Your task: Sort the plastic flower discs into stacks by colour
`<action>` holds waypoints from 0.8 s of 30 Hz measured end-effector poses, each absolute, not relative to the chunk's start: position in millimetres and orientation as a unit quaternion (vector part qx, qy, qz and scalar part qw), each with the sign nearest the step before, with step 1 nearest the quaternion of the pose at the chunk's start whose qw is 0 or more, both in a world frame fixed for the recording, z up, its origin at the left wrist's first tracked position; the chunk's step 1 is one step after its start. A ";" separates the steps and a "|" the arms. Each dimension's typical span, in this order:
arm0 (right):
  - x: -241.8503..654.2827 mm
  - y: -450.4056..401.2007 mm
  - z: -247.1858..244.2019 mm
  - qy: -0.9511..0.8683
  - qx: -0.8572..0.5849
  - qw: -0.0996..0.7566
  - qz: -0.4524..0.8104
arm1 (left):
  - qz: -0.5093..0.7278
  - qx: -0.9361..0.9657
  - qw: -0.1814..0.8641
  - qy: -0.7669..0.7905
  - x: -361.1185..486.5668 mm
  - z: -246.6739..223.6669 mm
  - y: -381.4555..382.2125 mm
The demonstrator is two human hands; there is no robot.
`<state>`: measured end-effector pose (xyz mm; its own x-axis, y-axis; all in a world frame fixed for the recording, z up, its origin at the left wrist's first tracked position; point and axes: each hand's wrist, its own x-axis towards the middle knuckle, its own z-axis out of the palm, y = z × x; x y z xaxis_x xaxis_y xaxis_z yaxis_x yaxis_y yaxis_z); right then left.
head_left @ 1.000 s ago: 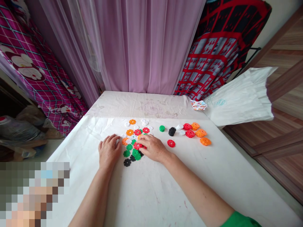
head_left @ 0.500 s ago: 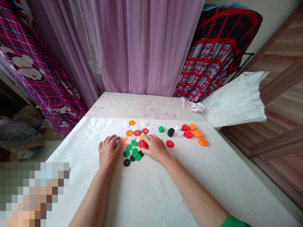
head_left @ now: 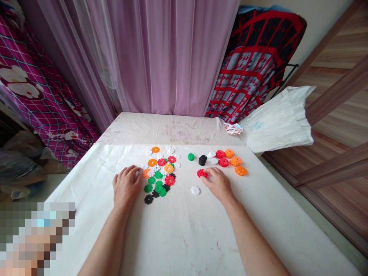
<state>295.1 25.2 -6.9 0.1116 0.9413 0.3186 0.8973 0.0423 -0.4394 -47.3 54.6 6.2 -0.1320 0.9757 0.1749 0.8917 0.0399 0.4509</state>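
Observation:
Loose flower-shaped discs in orange, white, red, green and black lie in a spread pile, with a green disc near its middle. My left hand rests on the table at the pile's left edge, fingers apart, holding nothing. My right hand pinches red discs at the table surface, right of the pile. Just below them lies a single white disc. Small stacks stand farther right and back: green, black, white, red and orange.
The table has a white cover. At its back right are a small patterned packet and a large white bag. Purple curtains hang behind, and a blurred-out patch covers the lower left corner.
My right hand has moved right from the pile to the separate red disc. A white disc now lies below it. My left hand has barely moved; the view has shifted slightly.

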 end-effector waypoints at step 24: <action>224.2 22.4 23.4 -0.746 -0.603 0.263 0.102 | 0.222 0.651 0.098 0.719 -45.6 9.3 53.5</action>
<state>224.2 22.4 23.4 -0.1339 0.9539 0.2687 0.8465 0.2510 -0.4694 -45.6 53.5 9.3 -0.1334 0.9801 0.1473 0.8931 0.0544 0.4466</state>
